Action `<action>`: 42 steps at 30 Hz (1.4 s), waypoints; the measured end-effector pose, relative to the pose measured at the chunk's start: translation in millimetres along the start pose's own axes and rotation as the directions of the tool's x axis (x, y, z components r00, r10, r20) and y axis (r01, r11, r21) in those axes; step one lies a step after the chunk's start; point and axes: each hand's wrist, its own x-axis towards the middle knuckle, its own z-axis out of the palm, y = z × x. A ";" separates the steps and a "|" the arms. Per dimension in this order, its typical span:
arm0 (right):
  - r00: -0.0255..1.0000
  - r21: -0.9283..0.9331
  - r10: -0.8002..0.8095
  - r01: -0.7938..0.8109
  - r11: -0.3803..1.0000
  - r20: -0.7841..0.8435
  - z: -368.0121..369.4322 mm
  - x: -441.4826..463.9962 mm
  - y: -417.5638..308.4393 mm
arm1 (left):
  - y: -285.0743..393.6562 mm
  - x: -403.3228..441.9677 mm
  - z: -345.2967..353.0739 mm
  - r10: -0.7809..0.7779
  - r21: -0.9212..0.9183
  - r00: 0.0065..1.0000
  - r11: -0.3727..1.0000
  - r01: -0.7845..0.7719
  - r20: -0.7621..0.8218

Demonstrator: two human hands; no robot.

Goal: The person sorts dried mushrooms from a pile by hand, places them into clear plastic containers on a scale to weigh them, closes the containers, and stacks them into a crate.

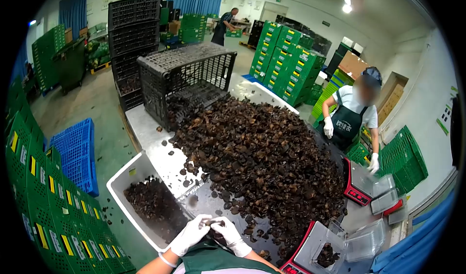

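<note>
My gloved left hand [192, 234] and my gloved right hand [229, 234] meet in front of my apron, fingers closed in a pinch. A small brown piece of wood ear mushroom [213, 222] shows between them, mostly covered by the fingers. Just beyond my hands spreads a large heap of dark wood ear mushrooms [262, 148] on the metal table [153, 133]. To the left, a white bin [127, 196] holds a smaller lot of mushrooms [150, 199]. A blurred brownish spot [193, 200] appears near the bin's right edge; I cannot tell what it is.
A black crate [189, 63] lies on its side behind the heap. At right are red scales [306, 254], clear plastic boxes [366, 235] and a co-worker [347, 114] wearing gloves. Green crates [63, 215] and a blue pallet [75, 150] stand left; another person [224, 26] works far back.
</note>
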 end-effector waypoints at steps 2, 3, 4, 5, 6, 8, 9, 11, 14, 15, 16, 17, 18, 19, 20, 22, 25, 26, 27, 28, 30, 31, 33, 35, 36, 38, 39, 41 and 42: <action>0.995 -0.179 -0.098 0.090 0.980 -0.037 -4.6 0.5 6.6 | -9.6 -0.6 2.4 0.007 0.067 1.000 0.998 -0.007 0.005; 0.988 -0.329 -0.145 0.122 0.936 -0.045 -0.6 -4.7 -6.3 | -9.5 1.0 1.5 0.006 0.090 0.999 0.996 -0.009 0.035; 0.982 -0.414 -0.179 0.136 0.900 -0.066 -2.9 -3.0 -2.0 | -4.1 0.8 1.8 -0.046 0.110 0.998 0.993 0.042 0.035; 0.977 -0.484 -0.204 0.147 0.862 -0.068 -5.7 -1.3 1.5 | -8.1 2.7 2.3 0.006 0.128 1.000 0.992 -0.009 0.021; 0.971 -0.550 -0.230 0.156 0.820 -0.067 -6.8 0.1 2.1 | -11.0 4.5 1.7 0.059 0.148 0.998 0.987 -0.059 0.006; 0.966 -0.559 -0.250 0.174 0.811 -0.060 -9.1 1.6 2.8 | -15.6 9.4 0.8 0.077 0.137 0.997 0.988 -0.076 0.000; 0.970 -0.511 -0.237 0.178 0.841 -0.051 -9.2 -0.1 3.0 | -16.6 8.0 1.8 0.081 0.120 0.997 0.990 -0.079 -0.010; 0.976 -0.420 -0.216 0.189 0.888 -0.017 -10.5 1.0 3.7 | -16.2 9.5 3.0 0.079 0.140 0.997 0.987 -0.074 -0.027; 0.995 -0.230 -0.096 0.091 0.969 -0.012 -0.3 -9.6 -10.0 | -19.9 4.4 2.9 0.127 0.217 0.991 0.969 -0.117 -0.031; 0.992 -0.242 -0.123 0.114 0.963 -0.022 5.9 -15.2 -17.7 | -8.7 1.1 3.2 0.142 0.165 0.989 0.977 -0.134 -0.036; 0.996 -0.241 -0.090 0.084 0.967 -0.012 4.5 -14.5 -14.7 | 3.7 -1.9 4.5 0.151 0.117 0.988 0.982 -0.146 -0.036; 0.999 -0.209 -0.050 0.047 0.977 -0.009 2.6 -14.1 -12.6 | 6.9 -2.7 4.6 0.157 0.153 0.987 0.977 -0.150 -0.035; 1.000 -0.177 -0.019 0.017 0.984 -0.009 0.6 -13.0 -11.9 | -1.2 -0.9 4.1 0.137 0.199 0.990 0.972 -0.126 -0.044; 0.999 0.006 0.015 -0.015 1.000 0.032 -2.1 -11.5 -9.4 | -0.8 0.4 3.2 0.115 0.249 0.992 0.963 -0.101 -0.043; 0.996 0.193 0.039 -0.053 0.980 0.076 -2.8 -14.6 -6.1 | 0.9 0.8 3.0 0.089 0.300 0.995 0.951 -0.072 -0.041; 0.980 0.395 0.055 -0.127 0.910 0.190 -0.4 -20.1 -10.5 | 0.0 4.9 5.0 0.223 0.384 0.975 0.900 -0.206 0.002; 0.980 0.499 0.001 -0.101 0.861 0.197 -13.4 -14.9 23.3 | 6.5 14.7 14.7 0.447 0.506 0.885 0.737 -0.448 0.133; 0.976 0.519 0.010 -0.124 0.846 0.216 -20.7 -15.5 31.4 | 8.5 17.2 18.0 0.407 0.525 0.894 0.729 -0.440 0.185; 0.972 0.542 0.020 -0.148 0.827 0.235 -26.3 -17.8 38.9 | 10.0 18.3 20.2 0.361 0.545 0.902 0.719 -0.431 0.238; 0.978 0.557 0.011 -0.127 0.821 0.208 -31.4 -19.4 43.6 | 12.5 21.4 21.7 0.357 0.535 0.895 0.717 -0.447 0.268; 0.994 0.686 0.093 -0.101 0.720 0.049 -41.8 -27.4 51.7 | 15.6 28.0 24.9 0.317 0.300 0.887 0.857 -0.419 0.335; 0.994 0.612 0.106 -0.058 0.788 -0.042 -48.3 -48.2 18.4 | 10.9 31.8 23.1 0.321 0.330 0.871 0.832 -0.447 0.372; 0.939 0.501 0.064 0.122 0.857 -0.337 -73.8 -83.4 -27.1 | 13.6 36.8 22.1 0.251 0.333 0.896 0.864 -0.378 0.366; 0.748 0.469 0.243 0.101 0.877 -0.617 -113.5 -124.3 -87.9 | 6.1 41.7 20.8 0.235 0.328 0.914 0.879 -0.345 0.332; 0.500 -0.129 -0.314 0.370 0.920 -0.807 -116.5 -153.3 -88.1 | -7.8 47.0 20.3 0.273 0.331 0.908 0.865 -0.376 0.318; 0.131 -0.703 -0.697 0.003 0.711 -0.705 -149.4 -202.4 -106.9 | -37.3 56.4 19.8 0.247 0.325 0.927 0.885 -0.334 0.282; 0.034 -0.744 -0.745 -0.105 0.660 -0.666 -170.0 -218.7 -102.7 | -46.9 60.5 21.6 0.251 0.349 0.931 0.875 -0.336 0.266; -0.052 -0.762 -0.787 -0.218 0.609 -0.614 -200.2 -239.9 -88.2 | -51.7 67.8 24.5 0.288 0.405 0.912 0.827 -0.391 0.292; 0.018 -0.724 -0.793 -0.420 0.547 -0.609 -211.3 -248.2 -78.4 | -54.6 72.0 27.5 0.335 0.451 0.888 0.771 -0.450 0.314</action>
